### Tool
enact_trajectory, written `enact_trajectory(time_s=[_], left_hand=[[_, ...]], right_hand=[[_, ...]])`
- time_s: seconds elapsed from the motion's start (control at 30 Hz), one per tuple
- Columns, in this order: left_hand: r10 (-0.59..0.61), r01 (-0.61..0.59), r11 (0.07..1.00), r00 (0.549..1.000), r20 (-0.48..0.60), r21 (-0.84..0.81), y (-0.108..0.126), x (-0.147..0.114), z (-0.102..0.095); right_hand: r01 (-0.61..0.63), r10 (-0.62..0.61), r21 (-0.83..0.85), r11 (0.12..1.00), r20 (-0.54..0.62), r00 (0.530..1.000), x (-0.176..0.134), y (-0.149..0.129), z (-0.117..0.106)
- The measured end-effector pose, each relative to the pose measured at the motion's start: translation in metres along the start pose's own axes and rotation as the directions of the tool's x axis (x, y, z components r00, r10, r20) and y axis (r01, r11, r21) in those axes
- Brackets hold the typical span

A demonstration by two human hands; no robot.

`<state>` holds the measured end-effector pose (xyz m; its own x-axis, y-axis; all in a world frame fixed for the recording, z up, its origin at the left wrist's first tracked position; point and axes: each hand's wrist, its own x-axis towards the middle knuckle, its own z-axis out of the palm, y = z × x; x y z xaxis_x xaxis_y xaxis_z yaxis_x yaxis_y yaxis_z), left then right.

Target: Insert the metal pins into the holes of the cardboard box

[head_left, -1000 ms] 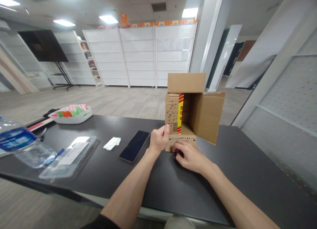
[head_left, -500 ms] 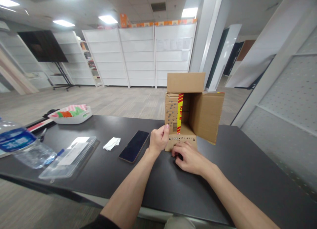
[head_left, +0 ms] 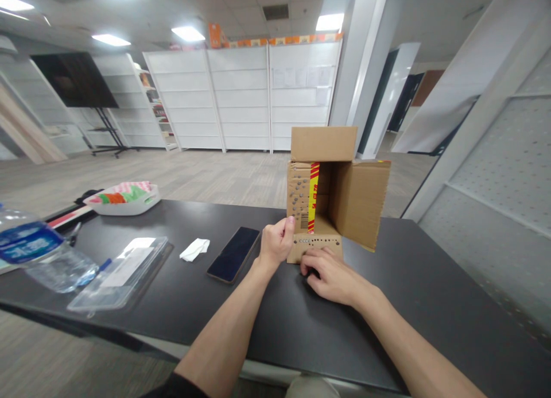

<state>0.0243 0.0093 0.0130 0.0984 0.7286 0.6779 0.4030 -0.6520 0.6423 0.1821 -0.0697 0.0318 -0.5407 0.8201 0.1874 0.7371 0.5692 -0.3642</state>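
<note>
A cardboard box (head_left: 342,194) stands on its side on the black table, its opening facing me. Its left flap (head_left: 300,185) is punched with many holes and carries a strip of yellow and red tape (head_left: 314,194). More small holes run across the bottom flap (head_left: 316,240). Closed in a fist, my left hand (head_left: 276,241) grips the lower left edge of the box. My right hand (head_left: 327,271) is in front of the bottom flap, fingers curled down over it. What those fingers hold, if anything, is hidden.
Left of my hands lie a phone (head_left: 233,254), a folded white tissue (head_left: 195,249) and a clear plastic case (head_left: 120,274). Farther left are a water bottle (head_left: 41,251) and a white basket (head_left: 124,205) with colourful cloth. The right box flap (head_left: 365,203) sticks out sideways.
My right hand has shifted very slightly to the right at the bottom flap. My left hand keeps its grip on the box's edge.
</note>
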Motion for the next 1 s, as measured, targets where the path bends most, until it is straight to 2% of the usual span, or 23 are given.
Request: enact_trajectory(time_s=[0.73, 0.9, 1.0], left_hand=[[-0.015, 0.016, 1.000, 1.000, 0.016, -0.018, -0.0010, -0.0005, 0.0023], [-0.011, 0.011, 1.000, 1.000, 0.008, 0.001, -0.0011, -0.0003, 0.0019], [-0.009, 0.009, 1.000, 1.000, 0.002, 0.002, -0.0008, -0.0003, 0.0018]], right_hand=[[0.027, -0.016, -0.094, 0.995, 0.118, 0.993, 0.0023, -0.0070, 0.0012], [0.025, -0.017, -0.088, 0.996, 0.088, 0.996, 0.0017, -0.0066, 0.0029], [0.037, -0.036, -0.051, 0.998, 0.015, 0.999, 0.0028, -0.0054, 0.0040]])
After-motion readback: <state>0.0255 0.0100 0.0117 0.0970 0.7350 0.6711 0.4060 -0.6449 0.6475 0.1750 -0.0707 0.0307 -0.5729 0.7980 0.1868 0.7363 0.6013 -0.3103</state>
